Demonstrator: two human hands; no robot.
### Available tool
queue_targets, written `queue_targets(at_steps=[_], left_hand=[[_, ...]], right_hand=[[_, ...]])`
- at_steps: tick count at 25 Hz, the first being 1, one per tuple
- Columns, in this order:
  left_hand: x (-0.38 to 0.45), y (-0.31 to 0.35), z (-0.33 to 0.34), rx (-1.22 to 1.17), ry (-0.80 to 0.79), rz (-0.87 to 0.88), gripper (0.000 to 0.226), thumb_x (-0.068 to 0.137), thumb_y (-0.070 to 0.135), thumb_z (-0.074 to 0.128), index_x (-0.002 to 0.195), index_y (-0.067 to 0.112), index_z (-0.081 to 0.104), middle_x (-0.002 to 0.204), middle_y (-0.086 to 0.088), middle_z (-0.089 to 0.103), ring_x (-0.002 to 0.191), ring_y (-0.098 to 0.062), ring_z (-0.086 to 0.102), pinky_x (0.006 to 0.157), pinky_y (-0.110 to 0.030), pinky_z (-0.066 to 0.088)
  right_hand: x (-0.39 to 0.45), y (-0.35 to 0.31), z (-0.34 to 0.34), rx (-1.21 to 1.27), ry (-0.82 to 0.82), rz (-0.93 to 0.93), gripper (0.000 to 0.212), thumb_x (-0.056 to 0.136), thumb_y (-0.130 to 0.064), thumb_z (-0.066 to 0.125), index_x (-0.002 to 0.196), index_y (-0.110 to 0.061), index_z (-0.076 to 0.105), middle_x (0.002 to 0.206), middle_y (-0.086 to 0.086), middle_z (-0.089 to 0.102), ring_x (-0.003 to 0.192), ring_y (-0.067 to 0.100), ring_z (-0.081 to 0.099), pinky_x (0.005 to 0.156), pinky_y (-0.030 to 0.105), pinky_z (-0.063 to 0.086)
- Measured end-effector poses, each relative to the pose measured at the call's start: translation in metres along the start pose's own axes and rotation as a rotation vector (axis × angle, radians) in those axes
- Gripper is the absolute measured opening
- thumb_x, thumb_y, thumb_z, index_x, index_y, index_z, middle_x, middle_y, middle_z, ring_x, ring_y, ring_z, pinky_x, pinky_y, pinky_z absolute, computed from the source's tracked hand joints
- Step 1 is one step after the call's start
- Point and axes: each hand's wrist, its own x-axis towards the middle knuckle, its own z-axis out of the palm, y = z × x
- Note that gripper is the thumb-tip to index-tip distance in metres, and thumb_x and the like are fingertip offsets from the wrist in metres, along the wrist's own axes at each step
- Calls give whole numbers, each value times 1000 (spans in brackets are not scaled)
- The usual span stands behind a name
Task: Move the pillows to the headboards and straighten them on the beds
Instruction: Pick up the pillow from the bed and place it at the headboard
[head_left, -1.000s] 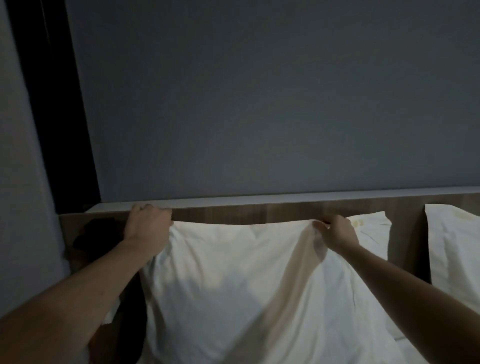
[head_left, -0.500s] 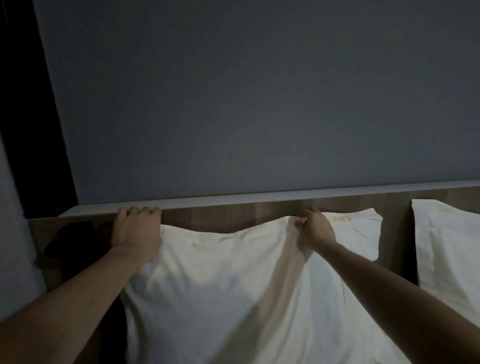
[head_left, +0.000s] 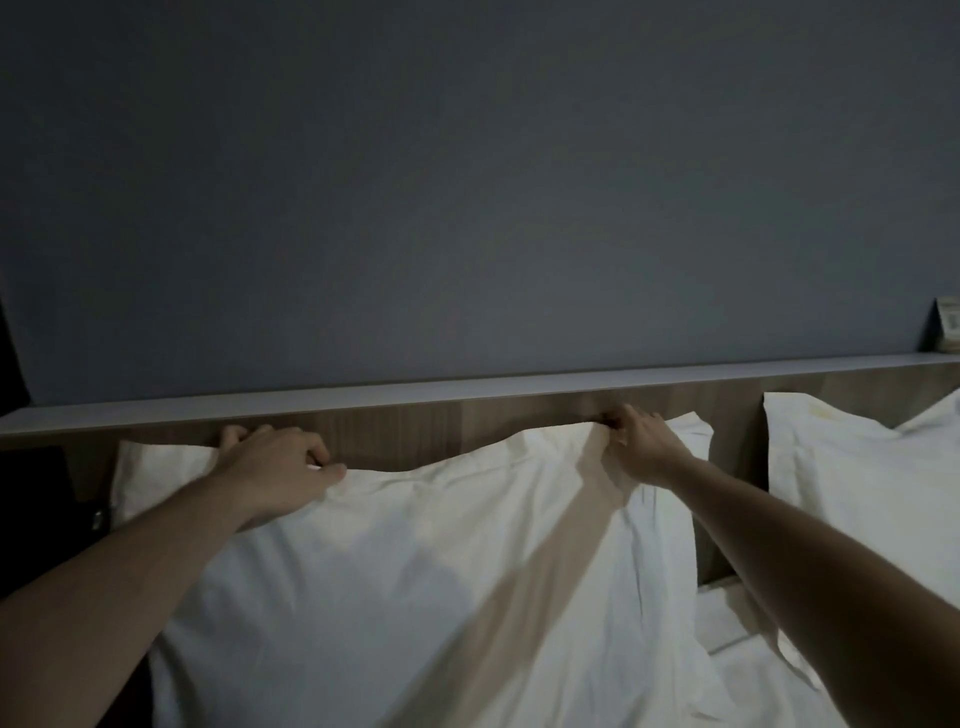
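**Pillow held against the headboard**

A wooden headboard (head_left: 415, 431) spans mid-frame. The white pillow (head_left: 415, 571) leans against it, centre-low. Left hand (head_left: 280, 467) grips its top edge at left; right hand (head_left: 641, 447) pinches the top edge at right.

Dim, low-contrast scene; the grey-blue wall (head_left: 467, 182) is dark and grainy. The white fabric pillow (head_left: 395, 561) carries soft arm shadows. Wide-angle distortion bends the edges; detail is soft.
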Motion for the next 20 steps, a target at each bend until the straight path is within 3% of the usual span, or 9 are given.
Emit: queue_targets(at_steps=[2, 7, 9, 11, 14, 16, 20], left_hand=[[2, 0, -4, 14, -52, 11, 36, 90, 68, 50, 111, 44, 67, 125, 16, 62, 126, -16, 50, 108, -45, 22], [-5, 4, 3, 234, -214, 59, 50, 87, 67, 53, 133, 47, 56, 141, 6, 43, 138, -22, 35, 117, -51, 17], [-8, 8, 4, 222, -287, 25, 50, 89, 68, 50, 132, 44, 60, 145, 4, 37, 143, -24, 31, 120, -52, 12], [-10, 7, 3, 175, -303, 26, 36, 89, 61, 54, 116, 43, 68, 139, 7, 40, 140, -23, 35, 121, -52, 11], [-11, -2, -3, 34, -62, 67, 12, 88, 48, 65, 86, 37, 66, 111, 14, 59, 119, -16, 57, 109, -42, 25], [-8, -8, -9, 43, 147, 64, 21, 87, 46, 70, 75, 31, 61, 86, 15, 61, 101, -18, 66, 93, -37, 33], [-4, -14, -6, 103, 340, -36, 31, 86, 47, 73, 71, 27, 56, 83, 5, 65, 92, -25, 68, 85, -38, 40]], right_hand=[[8, 5, -2, 19, -84, -2, 61, 75, -43, 45, 131, -26, 65, 122, 2, 67, 115, 31, 63, 93, 44, 54], [3, 4, -2, -46, -196, -27, 58, 79, -36, 45, 132, -25, 67, 127, 9, 72, 115, 34, 67, 91, 39, 56], [2, 6, 1, -75, -159, -57, 54, 81, -33, 52, 132, -24, 68, 130, 8, 68, 117, 32, 65, 90, 40, 55], [-2, 7, 2, -64, -35, -71, 41, 85, -24, 57, 123, -22, 71, 124, 4, 64, 112, 30, 65, 83, 39, 55], [-4, 13, 5, 9, 247, -65, 20, 90, -13, 58, 98, -16, 77, 104, 2, 64, 91, 33, 67, 70, 39, 55], [-3, 12, 5, 76, 348, -39, 22, 88, -10, 60, 95, -16, 80, 101, 1, 66, 85, 30, 66, 68, 38, 55], [2, -7, 3, 226, 457, -34, 26, 91, -8, 57, 96, -14, 82, 105, 2, 69, 81, 19, 55, 69, 28, 41]])
